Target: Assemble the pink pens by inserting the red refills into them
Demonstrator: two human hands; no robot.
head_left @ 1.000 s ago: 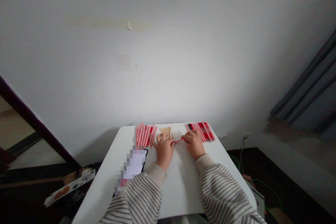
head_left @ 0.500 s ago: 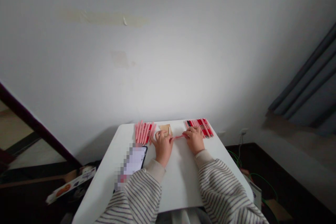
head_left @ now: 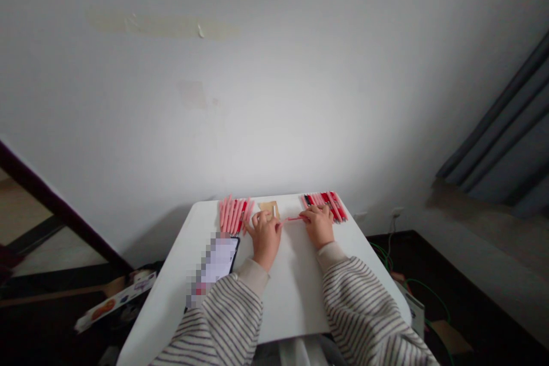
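Note:
Between my two hands a slim pink-and-red pen (head_left: pixel 293 218) lies crosswise, held just over the tabletop. My left hand (head_left: pixel 266 240) pinches its left end between thumb and fingertips. At the other end, my right hand (head_left: pixel 319 226) has its fingers closed on the red part. A small white stick (head_left: pixel 274 211) shows beside the left fingers, against a brown piece of paper or card (head_left: pixel 267 206); whether the hand touches it I cannot tell. Several pink and red pens (head_left: pixel 230 214) lie side by side left of my left hand. Another row of pens (head_left: pixel 337 206) lies behind my right hand.
A phone (head_left: pixel 221 260), partly blurred out, lies on the white table (head_left: pixel 295 297) beside my left forearm. The wall (head_left: pixel 274 126) stands right behind the table. Green cables (head_left: pixel 433 291) and boxes are on the floor at the right.
The view has shifted slightly. The hands hold the same pen in nearly the same place; its left part now looks paler and more see-through between the fingers.

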